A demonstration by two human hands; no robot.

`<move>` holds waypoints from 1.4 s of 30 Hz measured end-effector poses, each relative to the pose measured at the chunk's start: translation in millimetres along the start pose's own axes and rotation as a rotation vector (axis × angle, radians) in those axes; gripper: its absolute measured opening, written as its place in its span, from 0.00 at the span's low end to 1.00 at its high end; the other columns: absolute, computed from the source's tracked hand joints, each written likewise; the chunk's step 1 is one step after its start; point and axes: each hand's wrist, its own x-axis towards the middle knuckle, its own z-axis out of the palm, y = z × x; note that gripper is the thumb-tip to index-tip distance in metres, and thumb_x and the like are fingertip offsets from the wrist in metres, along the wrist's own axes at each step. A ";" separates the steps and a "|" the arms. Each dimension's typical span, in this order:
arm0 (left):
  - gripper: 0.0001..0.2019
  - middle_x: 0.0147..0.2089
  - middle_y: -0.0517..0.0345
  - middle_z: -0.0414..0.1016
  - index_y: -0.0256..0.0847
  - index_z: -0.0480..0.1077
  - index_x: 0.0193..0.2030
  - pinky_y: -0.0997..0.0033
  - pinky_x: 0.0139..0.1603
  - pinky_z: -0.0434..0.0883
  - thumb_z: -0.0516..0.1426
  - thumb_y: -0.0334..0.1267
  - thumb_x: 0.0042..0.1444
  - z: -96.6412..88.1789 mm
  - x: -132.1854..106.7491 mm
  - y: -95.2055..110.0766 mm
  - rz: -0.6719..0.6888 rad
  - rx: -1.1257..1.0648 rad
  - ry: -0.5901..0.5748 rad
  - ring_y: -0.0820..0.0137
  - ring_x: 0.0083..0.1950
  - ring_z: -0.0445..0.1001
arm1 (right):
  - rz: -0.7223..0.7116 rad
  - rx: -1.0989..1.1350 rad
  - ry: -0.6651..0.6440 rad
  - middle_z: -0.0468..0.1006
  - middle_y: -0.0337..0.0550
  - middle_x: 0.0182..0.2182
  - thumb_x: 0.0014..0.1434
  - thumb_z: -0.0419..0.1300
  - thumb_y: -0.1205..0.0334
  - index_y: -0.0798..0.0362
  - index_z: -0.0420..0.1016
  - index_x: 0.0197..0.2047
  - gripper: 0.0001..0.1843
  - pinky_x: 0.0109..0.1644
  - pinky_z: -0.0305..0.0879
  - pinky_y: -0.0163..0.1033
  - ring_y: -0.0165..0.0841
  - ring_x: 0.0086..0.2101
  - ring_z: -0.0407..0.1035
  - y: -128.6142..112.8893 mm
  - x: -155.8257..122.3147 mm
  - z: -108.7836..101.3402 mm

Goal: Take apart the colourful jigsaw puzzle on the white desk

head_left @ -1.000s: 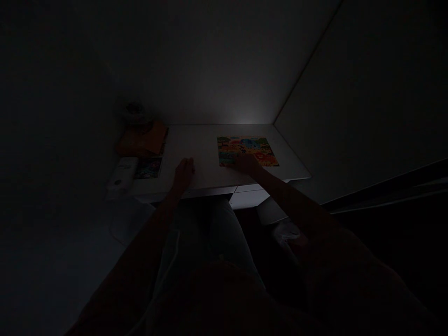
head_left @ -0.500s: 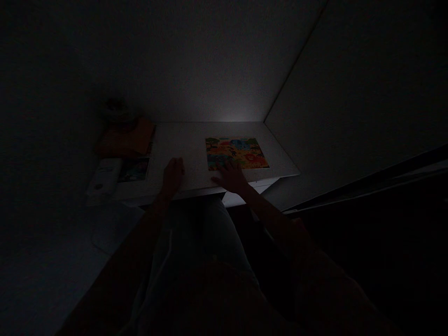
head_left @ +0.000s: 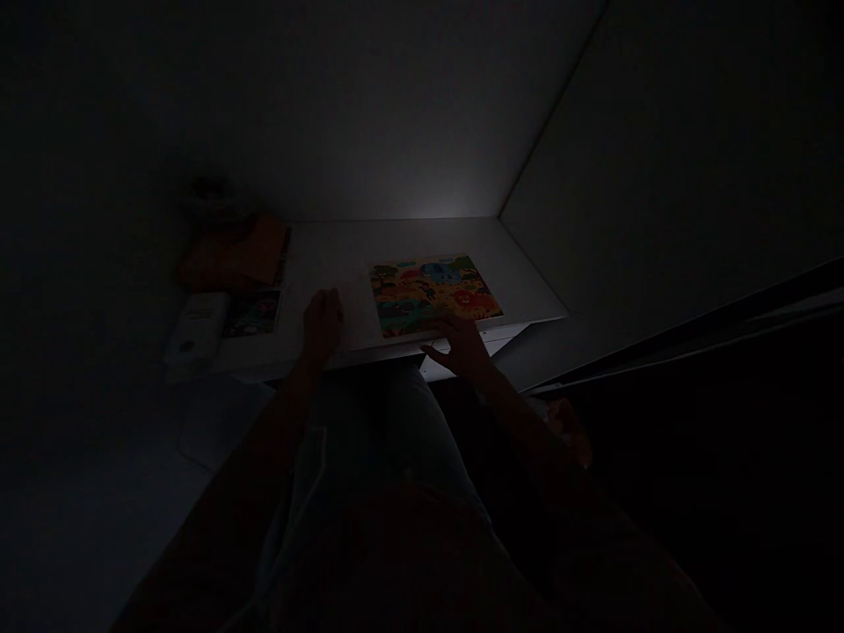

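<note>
A flat, colourful picture sheet or board [head_left: 428,286] with cartoon animals, among them a blue elephant and a red lion, lies on the white table [head_left: 330,255]. Over its near edge rests my right hand [head_left: 462,347], fingers stretched out and thumb apart, touching the sheet. To the left of the sheet my left hand [head_left: 323,323] is closed in a fist on the tabletop, apart from the sheet. Whatever its curled fingers may hold is hidden. The whole scene is very dim.
On the table's left end lie an orange packet [head_left: 230,255], a dark picture card [head_left: 251,314] and a white box-like object [head_left: 196,327]. Behind the packet is a dim bowl-like shape [head_left: 211,202]. Walls bound the table at the back and right. An orange-and-white item [head_left: 568,426] shows below right.
The picture sheet has slid left and towards me and turned slightly. My right hand has moved right, from on top of the sheet to its near edge. My left fist has hardly moved.
</note>
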 end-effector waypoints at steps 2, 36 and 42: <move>0.33 0.32 0.55 0.67 0.48 0.63 0.32 0.59 0.40 0.68 0.54 0.71 0.83 -0.2 0.2 -1.6 0.014 -0.009 0.011 0.61 0.37 0.69 | 0.023 -0.033 0.035 0.78 0.53 0.82 0.83 0.63 0.37 0.40 0.81 0.82 0.33 0.85 0.64 0.66 0.57 0.80 0.71 9.4 -7.6 3.5; 0.32 0.29 0.59 0.62 0.47 0.63 0.32 0.63 0.36 0.63 0.57 0.66 0.85 -0.4 -4.6 3.9 -0.027 -0.144 0.169 0.66 0.33 0.63 | -0.089 -0.004 0.033 0.91 0.55 0.65 0.82 0.72 0.41 0.43 0.91 0.69 0.22 0.72 0.73 0.55 0.52 0.65 0.82 -16.6 50.6 10.7; 0.37 0.30 0.58 0.64 0.48 0.63 0.33 0.62 0.38 0.64 0.55 0.78 0.80 -1.1 -5.4 1.2 -0.011 -0.118 0.167 0.65 0.34 0.64 | -0.177 -0.036 0.014 0.92 0.53 0.62 0.85 0.70 0.51 0.43 0.93 0.66 0.15 0.69 0.73 0.52 0.49 0.62 0.84 -17.3 77.1 17.0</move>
